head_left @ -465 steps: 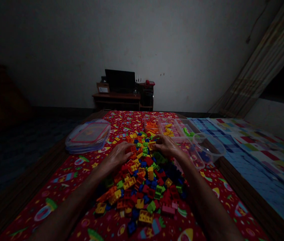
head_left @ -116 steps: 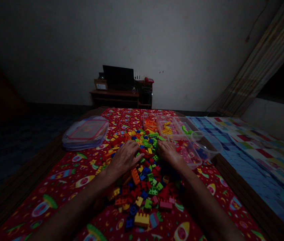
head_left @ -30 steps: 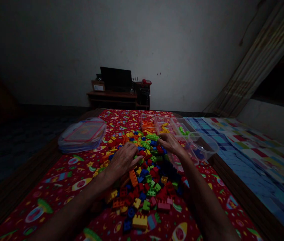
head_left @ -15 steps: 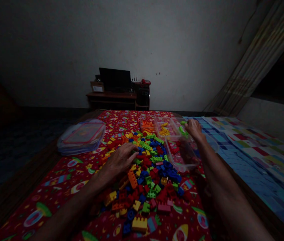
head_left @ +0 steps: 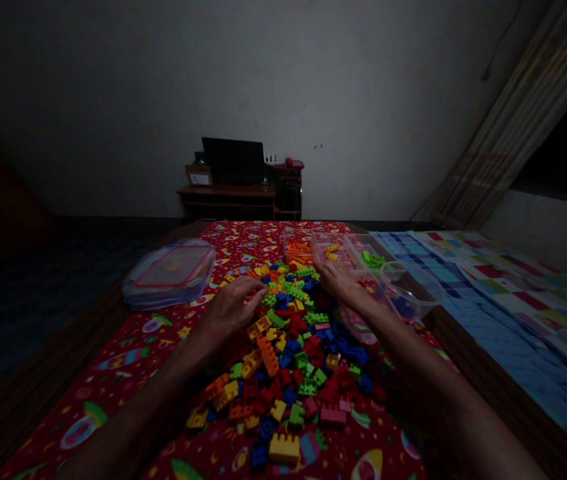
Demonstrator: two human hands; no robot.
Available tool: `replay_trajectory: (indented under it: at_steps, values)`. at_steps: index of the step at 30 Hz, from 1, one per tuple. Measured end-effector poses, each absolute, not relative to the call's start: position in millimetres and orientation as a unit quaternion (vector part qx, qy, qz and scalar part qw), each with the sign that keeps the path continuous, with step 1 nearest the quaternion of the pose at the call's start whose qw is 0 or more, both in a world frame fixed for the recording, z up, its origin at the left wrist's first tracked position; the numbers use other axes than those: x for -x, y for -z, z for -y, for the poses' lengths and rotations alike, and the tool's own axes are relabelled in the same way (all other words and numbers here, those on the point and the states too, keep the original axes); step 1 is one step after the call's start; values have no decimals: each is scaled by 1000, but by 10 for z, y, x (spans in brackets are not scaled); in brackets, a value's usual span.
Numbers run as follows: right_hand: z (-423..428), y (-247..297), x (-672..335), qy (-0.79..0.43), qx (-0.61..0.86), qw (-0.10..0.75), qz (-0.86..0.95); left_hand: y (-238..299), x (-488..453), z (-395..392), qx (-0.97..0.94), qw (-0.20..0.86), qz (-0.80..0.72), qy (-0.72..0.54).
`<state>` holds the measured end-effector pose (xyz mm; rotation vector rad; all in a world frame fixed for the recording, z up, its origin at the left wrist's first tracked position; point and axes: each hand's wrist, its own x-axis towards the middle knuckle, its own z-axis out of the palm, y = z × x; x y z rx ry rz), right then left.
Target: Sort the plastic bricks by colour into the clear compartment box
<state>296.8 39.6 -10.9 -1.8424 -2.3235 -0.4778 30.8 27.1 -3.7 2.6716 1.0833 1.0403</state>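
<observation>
Blocks are heaped mid red cloth, spread twd near edge. Step seems to be picking thru; next move prob. needs neat pinch. L hand at heap's left, thumb & fingers apart; R hand over far right, grip hidden, can't tell; tubs beside it, cloth's right edge.

Mixed red, blue, yellow, green and orange, with some pink, across the loose heap of studded plastic bricks. Single hues in the far clear plastic trays: orange plastic bricks, yellow plastic bricks, green plastic bricks. Deep red over the printed fabric cloth, dotted with multicoloured rockets and yellow stars. Pinkish red and bluish violet edging the stacked flat plastic lids. Plaid and plain light blue along the fabric bed cover; white, red, green and yellow checks on the squared quilt.
</observation>
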Motion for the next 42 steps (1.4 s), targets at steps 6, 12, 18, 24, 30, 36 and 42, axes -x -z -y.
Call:
replay_trajectory:
  at_steps: [6, 12, 18, 24, 30, 36, 42]
  values:
    - [-624, 180, -2979, 150, 590, 61, 791, 34, -350, -230, -877, 38, -339, -339]
    - [-946, 372, -2905, 166, 508, 129, 835, 17, -362, -203, -881, 34, -334, -332]
    - [-963, 455, -2928, 168, 488, 140, 845, 7, -361, -199, -882, 31, -333, -331]
    - [-790, 348, -2974, 143, 518, 153, 829, 24, -359, -207, -882, 43, -339, -324]
    - [-575, 57, -2938, 29, 572, 168, 802, 63, -364, -222, -885, 39, -339, -317]
    - [-358, -68, -2971, -1, 575, 144, 805, 168, -404, -206, -903, 55, -333, -267]
    - [-349, -172, -3196, 61, 599, 143, 786, 246, -383, -218, -905, 49, -330, -264]
